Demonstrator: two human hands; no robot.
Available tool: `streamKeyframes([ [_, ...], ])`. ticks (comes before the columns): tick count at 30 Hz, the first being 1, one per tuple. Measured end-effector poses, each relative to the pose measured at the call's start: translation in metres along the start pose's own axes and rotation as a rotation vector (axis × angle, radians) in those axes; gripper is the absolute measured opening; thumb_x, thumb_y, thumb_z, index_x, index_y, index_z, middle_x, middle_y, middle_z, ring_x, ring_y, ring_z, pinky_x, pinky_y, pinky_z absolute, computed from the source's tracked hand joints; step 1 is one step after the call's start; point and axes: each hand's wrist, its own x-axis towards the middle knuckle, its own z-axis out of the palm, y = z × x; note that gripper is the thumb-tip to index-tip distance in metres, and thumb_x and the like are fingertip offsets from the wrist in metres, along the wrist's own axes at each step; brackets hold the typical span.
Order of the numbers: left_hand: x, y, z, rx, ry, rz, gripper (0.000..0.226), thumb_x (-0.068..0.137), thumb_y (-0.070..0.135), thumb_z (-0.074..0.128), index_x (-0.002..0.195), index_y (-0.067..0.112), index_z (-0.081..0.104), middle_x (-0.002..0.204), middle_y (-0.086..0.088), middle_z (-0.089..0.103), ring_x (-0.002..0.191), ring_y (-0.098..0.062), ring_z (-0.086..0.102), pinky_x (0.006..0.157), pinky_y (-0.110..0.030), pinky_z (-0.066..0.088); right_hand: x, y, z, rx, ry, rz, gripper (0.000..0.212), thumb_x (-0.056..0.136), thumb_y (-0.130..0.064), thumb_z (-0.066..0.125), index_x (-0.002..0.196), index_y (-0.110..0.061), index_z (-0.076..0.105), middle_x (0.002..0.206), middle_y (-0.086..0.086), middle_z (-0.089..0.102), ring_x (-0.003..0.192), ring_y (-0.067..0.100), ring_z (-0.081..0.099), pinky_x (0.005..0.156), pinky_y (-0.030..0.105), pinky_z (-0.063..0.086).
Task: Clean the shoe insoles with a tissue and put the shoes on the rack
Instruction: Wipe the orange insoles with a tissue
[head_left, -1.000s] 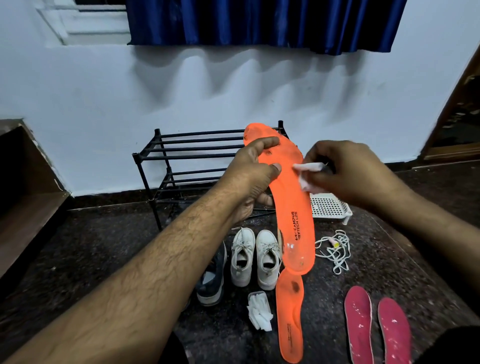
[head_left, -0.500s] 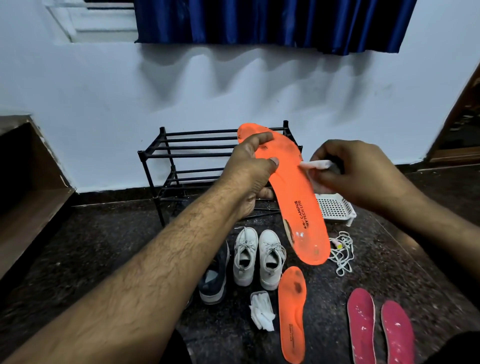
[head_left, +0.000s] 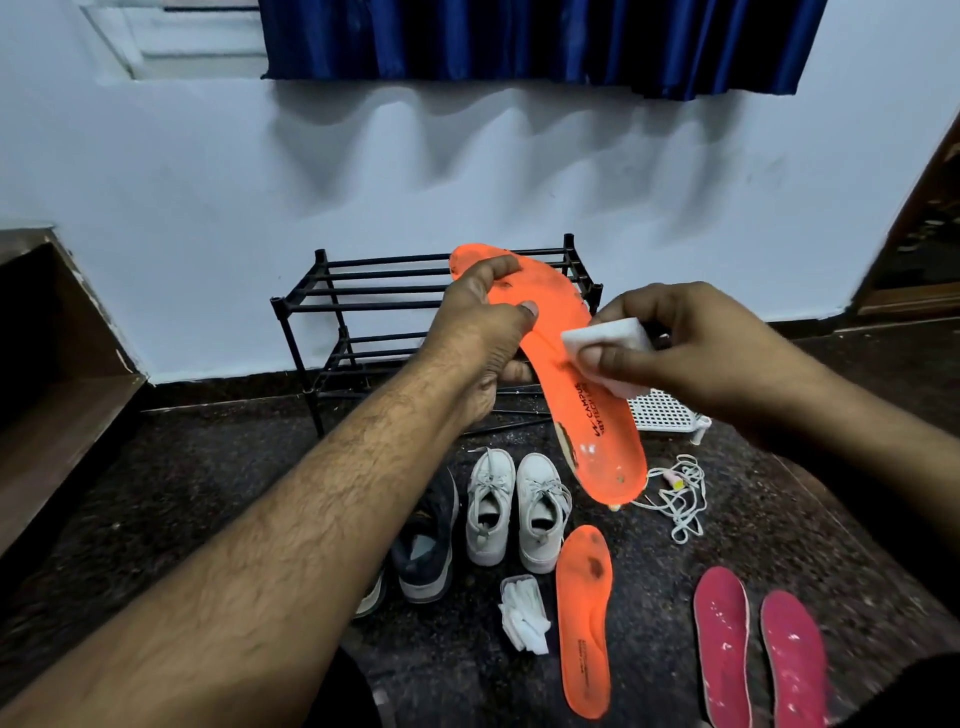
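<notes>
Mid-frame, the left hand (head_left: 480, 317) gripped the orange insole (head_left: 582, 395); the right hand (head_left: 691, 343) pinched a tissue (head_left: 605, 335) against it.

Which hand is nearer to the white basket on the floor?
Right. The right hand with its tissue is just above the white basket; the left hand grips the orange insole farther left.

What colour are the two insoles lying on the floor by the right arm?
Pinkish red with small white specks, the two insoles show in the head view.

"CAMPUS" in black print on the held orange insole (head_left: 582, 384).
</notes>
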Motion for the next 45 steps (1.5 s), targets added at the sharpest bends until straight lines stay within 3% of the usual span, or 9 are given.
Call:
streamKeyframes([
  [10,-0.004,0.000,0.008,-0.176,-0.181,0.019,0.073,0.097,0.014,0.065,0.150,0.046,0.028,0.135,-0.006,0.057,0.103,-0.027,0.070,0.091,-0.054,0.056,0.006,0.014,-0.003,0.180,0.046,0.094,0.011,0.089,-0.019,0.075,0.094,-0.010,0.069,0.078,0.001,0.071,0.071,0.010,0.063,0.066,0.025,0.051],
  [14,-0.008,-0.009,0.019,-0.042,-0.278,0.063,0.056,0.098,0.002,0.057,0.145,0.030,0.046,0.137,-0.014,0.057,0.114,-0.032,0.063,0.103,-0.050,0.050,0.007,0.013,-0.007,0.121,0.078,0.043,0.016,0.088,-0.022,0.076,0.097,-0.010,0.070,0.085,0.013,0.073,0.074,0.017,0.067,0.075,0.044,0.057],
  [17,-0.011,-0.007,0.020,-0.008,-0.295,0.064,0.035,0.103,0.001,0.048,0.134,0.011,0.059,0.125,-0.019,0.067,0.095,-0.027,0.064,0.094,-0.050,0.053,0.007,0.014,-0.011,-0.045,0.124,0.028,0.018,0.085,-0.034,0.078,0.094,-0.021,0.070,0.085,0.003,0.074,0.083,0.023,0.072,0.082,0.050,0.059],
  [23,-0.008,-0.008,0.016,0.064,-0.240,0.091,0.027,0.103,0.007,0.050,0.121,0.020,0.065,0.096,-0.009,0.068,0.088,-0.026,0.059,0.091,-0.066,0.048,0.008,0.007,-0.020,-0.410,0.324,-0.155,0.010,0.087,-0.030,0.074,0.092,-0.030,0.065,0.101,-0.001,0.056,0.088,0.013,0.058,0.074,0.026,0.040],
  [25,-0.007,-0.010,0.016,0.117,-0.231,0.115,0.026,0.104,0.011,0.049,0.122,0.020,0.065,0.090,-0.009,0.064,0.079,-0.023,0.057,0.080,-0.058,0.053,0.007,0.004,-0.024,-0.401,0.355,-0.223,0.009,0.087,-0.028,0.073,0.091,-0.028,0.064,0.092,-0.005,0.060,0.079,0.007,0.056,0.066,0.016,0.037],
  [27,-0.007,-0.011,0.016,0.133,-0.240,0.131,0.024,0.104,0.013,0.050,0.120,0.020,0.067,0.087,-0.010,0.063,0.072,-0.022,0.056,0.068,-0.040,0.050,0.006,0.001,-0.023,-0.408,0.292,-0.291,0.008,0.088,-0.023,0.073,0.092,-0.024,0.067,0.085,-0.008,0.064,0.074,0.007,0.057,0.062,0.012,0.036],
  [32,-0.006,-0.014,0.014,0.132,-0.242,0.132,0.020,0.103,0.012,0.053,0.107,0.017,0.072,0.086,-0.006,0.070,0.061,-0.014,0.062,0.058,-0.030,0.053,0.005,0.000,-0.008,-0.609,-0.041,-0.468,0.019,0.081,-0.016,0.067,0.098,-0.020,0.074,0.084,-0.009,0.055,0.073,0.002,0.047,0.069,0.001,0.032],
  [38,-0.004,-0.009,0.010,0.085,-0.171,0.113,0.020,0.104,0.010,0.052,0.105,0.018,0.070,0.081,-0.004,0.066,0.047,-0.011,0.055,0.035,-0.020,0.043,0.004,-0.004,-0.018,-0.620,0.070,-0.425,0.015,0.086,-0.022,0.071,0.100,-0.023,0.077,0.087,-0.002,0.064,0.075,0.015,0.061,0.065,0.020,0.032],
  [45,-0.001,-0.002,0.002,-0.029,-0.091,0.068,0.037,0.085,0.004,0.076,0.119,0.011,0.065,0.108,-0.013,0.071,0.063,-0.017,0.070,0.042,-0.028,0.053,-0.002,-0.012,-0.013,-0.673,-0.031,-0.436,0.022,0.085,-0.019,0.067,0.103,-0.026,0.079,0.089,0.000,0.065,0.072,0.011,0.053,0.065,0.021,0.029],
])
